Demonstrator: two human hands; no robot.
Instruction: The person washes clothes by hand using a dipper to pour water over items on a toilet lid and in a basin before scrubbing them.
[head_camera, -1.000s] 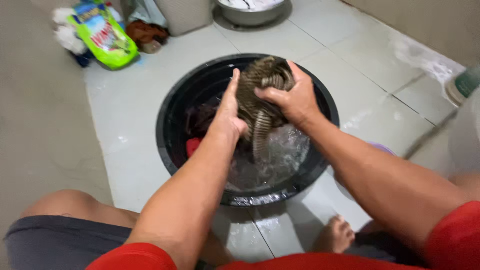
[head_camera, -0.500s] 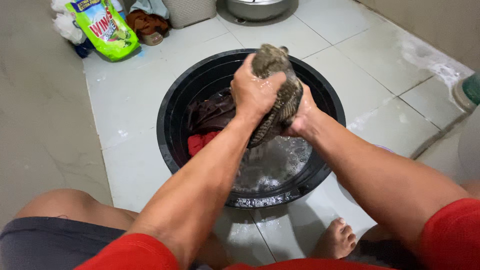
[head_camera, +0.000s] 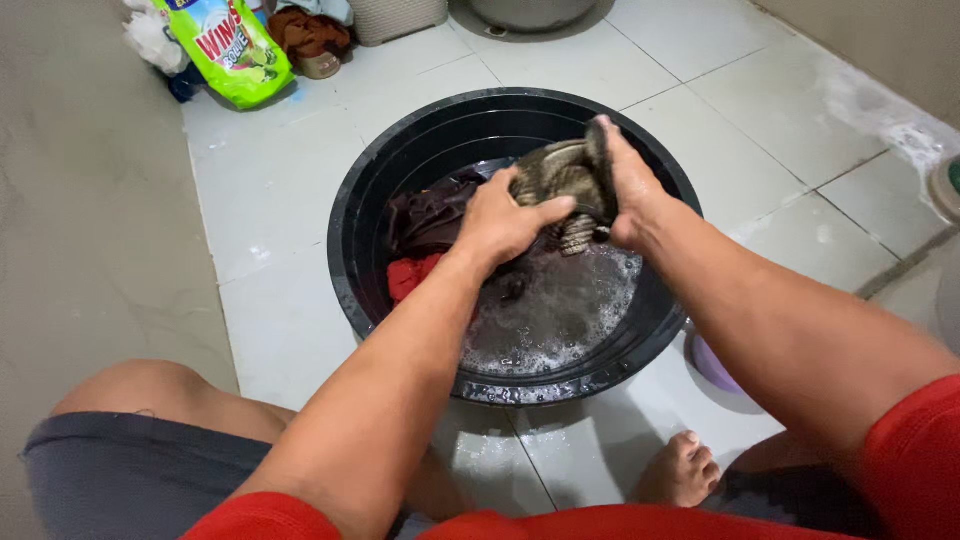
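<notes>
Head view — hands (head_camera: 560, 215) mid-basin (head_camera: 350, 240)

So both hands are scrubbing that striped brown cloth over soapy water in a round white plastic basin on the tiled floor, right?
Not quite: the round plastic basin is black, not white, as the head view shows. The left hand and right hand do grip the striped brown cloth over soapy water.
</notes>
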